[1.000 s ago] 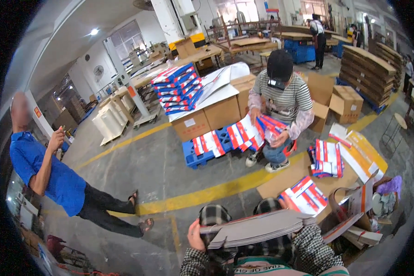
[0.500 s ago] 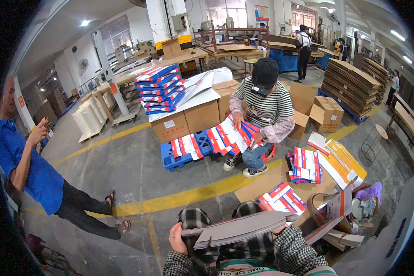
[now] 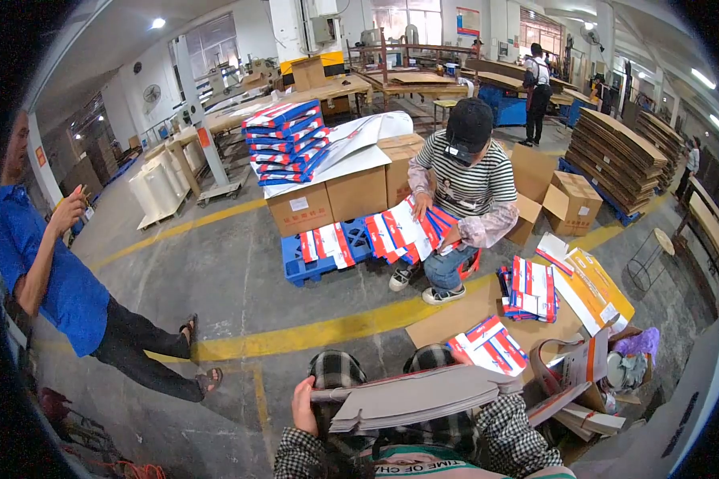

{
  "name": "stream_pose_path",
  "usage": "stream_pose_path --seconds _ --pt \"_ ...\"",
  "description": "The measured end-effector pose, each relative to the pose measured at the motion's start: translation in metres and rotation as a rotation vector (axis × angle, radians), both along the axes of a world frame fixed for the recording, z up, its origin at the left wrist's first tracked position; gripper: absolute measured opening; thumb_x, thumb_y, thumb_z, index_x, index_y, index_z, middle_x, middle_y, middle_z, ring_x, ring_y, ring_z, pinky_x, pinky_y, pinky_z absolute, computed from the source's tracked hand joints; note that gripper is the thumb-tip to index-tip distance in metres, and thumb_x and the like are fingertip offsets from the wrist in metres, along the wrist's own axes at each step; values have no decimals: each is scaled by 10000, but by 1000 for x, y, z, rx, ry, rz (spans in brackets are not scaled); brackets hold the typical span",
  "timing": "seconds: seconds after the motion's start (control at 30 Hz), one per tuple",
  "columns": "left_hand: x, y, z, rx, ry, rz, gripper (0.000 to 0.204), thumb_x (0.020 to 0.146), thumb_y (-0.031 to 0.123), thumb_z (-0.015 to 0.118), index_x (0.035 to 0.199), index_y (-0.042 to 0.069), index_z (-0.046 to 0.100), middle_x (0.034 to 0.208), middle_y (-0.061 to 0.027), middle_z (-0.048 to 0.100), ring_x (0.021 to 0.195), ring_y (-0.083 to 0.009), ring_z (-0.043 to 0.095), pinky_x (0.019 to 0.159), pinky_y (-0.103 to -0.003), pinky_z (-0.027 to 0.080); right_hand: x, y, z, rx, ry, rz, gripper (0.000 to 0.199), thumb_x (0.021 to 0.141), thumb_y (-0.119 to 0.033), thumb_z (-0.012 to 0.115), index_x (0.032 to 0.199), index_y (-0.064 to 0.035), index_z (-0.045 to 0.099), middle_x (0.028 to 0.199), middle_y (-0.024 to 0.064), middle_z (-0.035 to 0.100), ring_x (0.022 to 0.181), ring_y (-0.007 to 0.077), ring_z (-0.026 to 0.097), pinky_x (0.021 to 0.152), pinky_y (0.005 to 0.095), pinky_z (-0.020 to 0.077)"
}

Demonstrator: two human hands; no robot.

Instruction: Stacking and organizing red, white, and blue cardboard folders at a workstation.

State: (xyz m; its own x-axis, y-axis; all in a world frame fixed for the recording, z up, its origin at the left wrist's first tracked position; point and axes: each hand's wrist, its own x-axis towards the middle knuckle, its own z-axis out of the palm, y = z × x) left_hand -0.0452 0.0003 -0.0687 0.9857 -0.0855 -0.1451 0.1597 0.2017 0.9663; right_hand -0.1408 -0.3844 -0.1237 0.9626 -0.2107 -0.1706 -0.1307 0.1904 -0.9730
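Over my lap lies a stack of grey die-cut cardboard sheets [image 3: 423, 397], seen nearly edge-on, with notches cut in its edge. My left hand [image 3: 304, 405] grips the left end of the stack, fingers wrapped round it. At the other end my right hand [image 3: 462, 358] holds the stack from the far side, mostly hidden behind it. Just past my right hand, a pile of red, white and blue printed packs [image 3: 491, 346] rests on a flat brown cardboard sheet [image 3: 433, 331]. A second pile of such packs [image 3: 533, 289] lies farther off.
Ahead, a seated co-worker [image 3: 463, 176] handles a fan of similar packs [image 3: 407, 227] beside a blue pallet [image 3: 299, 271]. A person in blue [image 3: 56, 279] stands at left. On my right are an open carton of scraps [image 3: 607, 375] and a yellow-and-white printed board [image 3: 595, 287].
The view has shifted slightly. My left hand and the left end of the stack sit a little farther left and the stack is tilted somewhat differently; both hands keep hold.
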Motion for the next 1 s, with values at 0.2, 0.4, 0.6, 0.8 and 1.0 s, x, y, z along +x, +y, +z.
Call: stream_pose_path --seconds 0.2,0.4,0.6,0.8,1.0 --pt "-5 -5 16 166 -19 21 488 886 367 435 1167 -29 475 1145 -110 507 1072 -204 451 942 -304 318 -16 7 16 -189 37 165 651 856 -303 544 1331 29 250 1356 117 339 1260 215 309 1048 339 234" --pt "-10 -23 72 262 285 50 691 870 520 407 1286 -28 345 1337 -149 364 1170 -256 397 967 -359 310 -30 46 118 -292 5 -98 458 705 -239 724 1022 48 562 966 127 618 889 195 589 808 308 461" --pt "-8 11 1 1145 136 -336 702 776 582 492 980 -87 559 997 -271 579 1016 -389 521 859 -407 408 -39 58 109 -15 466 -138 569 741 -318 685 1120 69 511 1068 133 591 958 213 568 843 316 440" --pt "-23 -4 15 1076 269 -392 666 739 548 568 1032 -47 507 1013 -252 570 991 -380 533 846 -403 414 -37 48 64 -127 490 -57 682 774 -425 621 1191 86 449 1150 163 546 1026 228 533 889 312 406" --pt "-10 5 6 603 3 216 513 797 363 626 1004 -84 484 763 -102 567 713 -192 517 719 -266 425 -36 30 22 -370 668 -155 646 771 -428 611 1190 44 476 1168 179 526 1071 264 504 924 331 382"
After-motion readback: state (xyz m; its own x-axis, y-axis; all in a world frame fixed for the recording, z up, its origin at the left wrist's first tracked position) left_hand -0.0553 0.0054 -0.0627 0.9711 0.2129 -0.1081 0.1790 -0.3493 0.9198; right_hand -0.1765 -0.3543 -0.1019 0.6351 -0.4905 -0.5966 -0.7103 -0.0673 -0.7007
